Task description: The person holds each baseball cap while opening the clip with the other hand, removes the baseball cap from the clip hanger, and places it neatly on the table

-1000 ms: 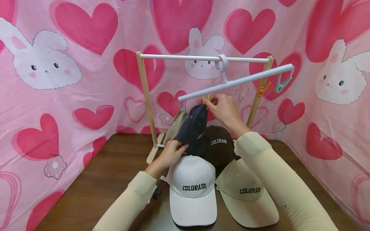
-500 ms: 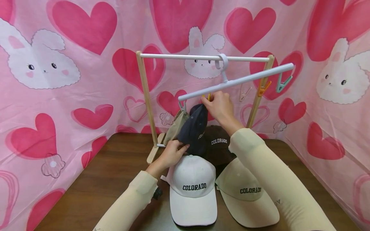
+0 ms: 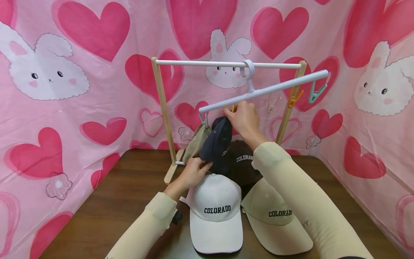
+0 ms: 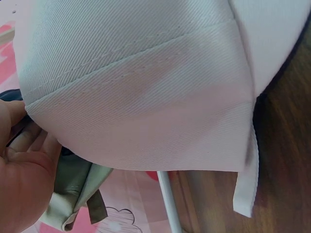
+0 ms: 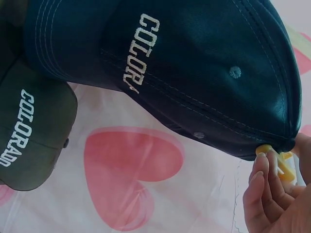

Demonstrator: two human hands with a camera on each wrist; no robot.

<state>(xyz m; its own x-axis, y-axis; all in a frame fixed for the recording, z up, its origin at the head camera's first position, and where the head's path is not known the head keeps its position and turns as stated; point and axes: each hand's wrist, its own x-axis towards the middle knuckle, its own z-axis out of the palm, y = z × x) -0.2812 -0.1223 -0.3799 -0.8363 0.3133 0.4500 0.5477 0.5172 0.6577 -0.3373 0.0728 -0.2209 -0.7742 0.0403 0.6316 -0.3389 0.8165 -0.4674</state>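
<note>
A navy baseball cap [image 3: 216,144] hangs below the low left end of a white hanger [image 3: 263,90]. With its fingertips, my right hand [image 3: 243,118] pinches a yellow clip [image 5: 284,170] at the cap's crown. My left hand [image 3: 193,172] grips the navy cap's lower left edge. In the left wrist view, a white cap [image 4: 146,107] covers most of what that hand [image 4: 24,170] holds. Beside the navy cap, a khaki cap [image 3: 196,142] hangs from a grey clip [image 3: 204,120] at the bar's end.
On the wooden table [image 3: 106,201] sit the white cap [image 3: 216,212], a beige cap [image 3: 275,219] and a dark brown cap [image 3: 244,162]. Orange [image 3: 295,100] and teal [image 3: 316,94] clips hang toward the hanger's raised end. A rack's white rail [image 3: 200,63] carries the hanger.
My right hand and forearm have shifted slightly left and up at the yellow clip. The left hand stays nearly still, and the navy cap keeps its place.
</note>
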